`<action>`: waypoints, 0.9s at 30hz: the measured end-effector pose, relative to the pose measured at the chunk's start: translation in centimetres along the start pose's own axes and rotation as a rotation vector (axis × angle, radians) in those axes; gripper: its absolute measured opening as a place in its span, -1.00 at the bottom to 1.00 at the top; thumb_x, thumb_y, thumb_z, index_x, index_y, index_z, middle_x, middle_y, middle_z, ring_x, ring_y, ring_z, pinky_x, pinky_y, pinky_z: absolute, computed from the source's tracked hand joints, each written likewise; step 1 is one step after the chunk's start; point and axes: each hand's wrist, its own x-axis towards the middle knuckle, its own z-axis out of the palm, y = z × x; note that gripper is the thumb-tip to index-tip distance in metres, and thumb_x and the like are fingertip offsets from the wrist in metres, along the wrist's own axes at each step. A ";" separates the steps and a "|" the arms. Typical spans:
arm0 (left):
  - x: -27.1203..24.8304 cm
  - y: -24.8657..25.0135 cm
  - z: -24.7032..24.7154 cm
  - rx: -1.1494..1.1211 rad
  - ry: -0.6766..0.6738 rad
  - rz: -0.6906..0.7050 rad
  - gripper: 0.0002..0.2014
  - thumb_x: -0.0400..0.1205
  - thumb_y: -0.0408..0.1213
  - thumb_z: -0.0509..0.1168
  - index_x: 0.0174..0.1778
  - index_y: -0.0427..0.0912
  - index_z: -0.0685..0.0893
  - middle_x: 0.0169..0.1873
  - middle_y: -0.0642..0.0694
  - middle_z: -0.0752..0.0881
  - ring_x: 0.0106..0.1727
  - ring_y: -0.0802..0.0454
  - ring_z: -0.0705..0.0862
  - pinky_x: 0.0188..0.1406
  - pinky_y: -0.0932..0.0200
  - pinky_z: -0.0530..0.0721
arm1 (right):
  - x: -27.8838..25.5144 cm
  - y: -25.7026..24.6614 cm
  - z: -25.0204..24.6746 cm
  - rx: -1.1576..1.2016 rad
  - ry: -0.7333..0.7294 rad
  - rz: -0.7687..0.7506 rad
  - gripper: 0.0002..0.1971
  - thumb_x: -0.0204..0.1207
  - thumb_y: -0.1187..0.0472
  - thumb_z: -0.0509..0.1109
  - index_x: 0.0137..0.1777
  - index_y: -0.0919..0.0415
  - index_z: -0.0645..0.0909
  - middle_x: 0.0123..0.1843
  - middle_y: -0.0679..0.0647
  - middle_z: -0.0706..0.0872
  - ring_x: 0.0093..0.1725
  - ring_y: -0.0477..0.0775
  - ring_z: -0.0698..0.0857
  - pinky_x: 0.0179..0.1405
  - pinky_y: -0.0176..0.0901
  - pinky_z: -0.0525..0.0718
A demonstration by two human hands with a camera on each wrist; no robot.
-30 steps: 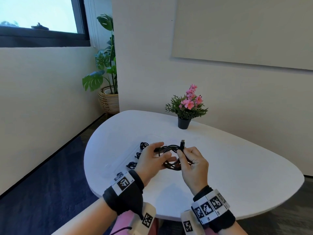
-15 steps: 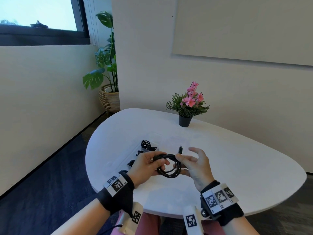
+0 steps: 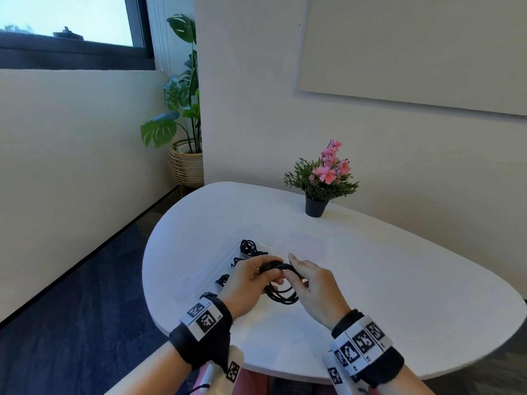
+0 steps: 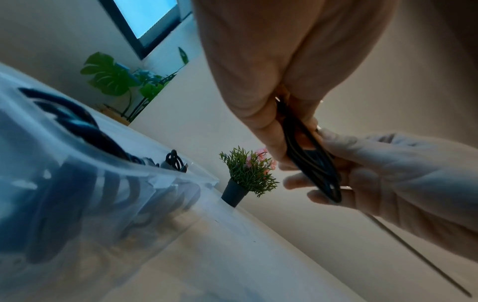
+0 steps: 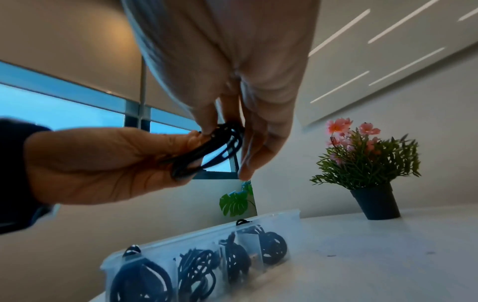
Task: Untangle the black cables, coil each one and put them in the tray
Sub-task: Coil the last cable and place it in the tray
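1. Left hand (image 3: 251, 283) pinches the coiled black cable (image 3: 281, 293) above the white surface (image 3: 399, 280); right hand (image 3: 310, 283) pinches its far side.
2. The clear tray (image 5: 282, 217) (four coils inside) sits just left.
3. Risk: loosening either pinch could let the springy loops unwind before reaching the tray.

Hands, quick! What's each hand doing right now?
Left hand: fingers curled round the coiled black cable, holding it.
Right hand: pinching the same coil between thumb and fingers.
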 end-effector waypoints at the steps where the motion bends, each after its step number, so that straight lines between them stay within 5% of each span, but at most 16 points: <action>1: 0.2 -0.2 -0.2 0.044 -0.013 0.025 -0.76 0.64 -0.46 0.27 0.00 0.01 0.69 -0.19 -0.05 0.78 -0.17 0.20 0.74 -0.01 0.21 0.72 | 0.3 -0.1 -0.2 -0.028 -0.065 0.007 -0.60 0.61 0.14 0.32 0.41 0.26 0.55 -0.08 0.03 0.73 -0.11 -0.22 0.63 -0.12 -0.63 0.44; 5: 1.2 -1.7 -1.4 0.349 0.016 0.102 -0.77 0.60 -0.27 0.38 0.00 0.23 0.70 0.01 0.06 0.64 0.00 0.28 0.61 0.00 0.51 0.51 | 2.1 0.0 -1.5 -0.048 -0.262 0.025 -0.83 0.59 0.19 0.34 -0.02 0.17 0.77 -0.41 -0.03 0.66 -0.47 -0.22 0.53 -0.41 -0.46 0.39; 8: 1.5 -2.6 -2.1 0.413 0.037 0.062 -0.78 0.59 -0.16 0.39 0.13 0.18 0.71 0.02 0.12 0.59 -0.01 0.26 0.61 -0.02 0.45 0.55 | 4.4 -0.2 -2.1 -0.146 -0.384 0.018 -0.81 0.58 0.22 0.34 -0.19 0.24 0.73 -0.41 0.09 0.68 -0.48 -0.16 0.47 -0.41 -0.37 0.39; 12: 1.8 -2.6 -4.5 0.433 0.199 0.062 -0.80 0.61 -0.22 0.36 0.11 0.12 0.70 0.05 0.19 0.62 -0.07 0.32 0.65 -0.08 0.49 0.58 | 8.5 -0.1 -2.6 -0.195 -0.277 0.009 -0.83 0.58 0.29 0.33 -0.09 0.31 0.76 -0.37 -0.02 0.72 -0.36 -0.22 0.58 -0.29 -0.50 0.46; 15: 1.7 -2.7 -7.0 0.401 0.297 0.057 -0.82 0.64 -0.24 0.32 0.05 0.17 0.68 0.04 0.24 0.65 -0.06 0.35 0.64 -0.15 0.56 0.56 | 11.6 0.9 -1.2 -0.158 0.000 0.042 -0.81 0.56 0.32 0.35 0.06 0.36 0.75 -0.15 0.22 0.82 -0.11 0.14 0.73 -0.02 -0.14 0.62; 17: 1.5 -3.2 -8.8 0.378 0.411 0.041 -0.82 0.64 -0.25 0.30 0.06 0.14 0.69 0.04 0.22 0.68 -0.07 0.34 0.64 -0.19 0.57 0.54 | 13.2 1.7 0.4 -0.167 0.083 0.058 -0.77 0.58 0.31 0.34 0.17 0.35 0.72 -0.03 0.30 0.80 0.02 0.24 0.73 0.08 -0.09 0.62; 22: 0.1 -6.0 -12.9 0.412 0.596 -0.091 -0.80 0.65 -0.31 0.27 0.11 0.02 0.69 0.10 0.04 0.70 -0.06 0.25 0.63 -0.09 0.40 0.47 | 16.4 2.7 3.8 -0.281 0.032 0.040 -0.74 0.61 0.29 0.29 0.23 0.34 0.68 -0.02 0.38 0.76 0.02 0.34 0.70 0.03 -0.02 0.62; 27: -1.4 -8.3 -15.2 0.445 0.569 -0.283 -0.78 0.66 -0.29 0.24 0.20 -0.05 0.66 0.17 0.00 0.69 -0.03 0.13 0.62 0.04 0.20 0.50 | 18.8 2.9 6.1 -0.627 -0.139 -0.004 -0.72 0.65 0.27 0.18 0.23 0.24 0.66 0.01 0.29 0.68 0.02 0.33 0.67 -0.14 -0.05 0.57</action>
